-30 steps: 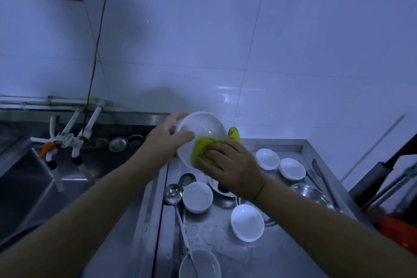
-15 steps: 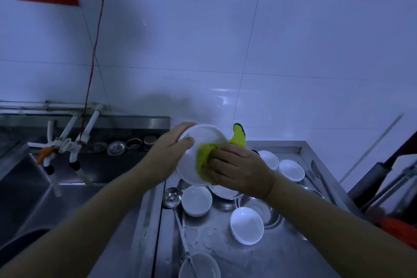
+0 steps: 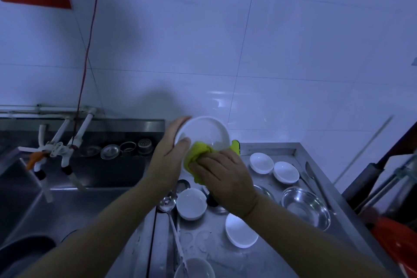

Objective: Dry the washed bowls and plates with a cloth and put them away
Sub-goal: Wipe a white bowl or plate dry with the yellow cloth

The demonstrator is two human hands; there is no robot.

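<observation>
Head view: a person's left hand grasps a white bowl by its rim, tilted toward the camera above the steel counter. The right hand has its grip clenched around a yellow cloth pressed to the bowl's lower edge. Below, 5 white dishes, a steel bowl and a ladle rest on the counter.

White bowls: six. One held bowl up at the wall, five on the worktop: two at the back right, one centre, one tilted, one at the bottom edge. Steel bowl: one in plain sight. Ladles: one clearly, perhaps another. Yellow cloth: one. Hands: two, left, right. Taps: two.
</observation>
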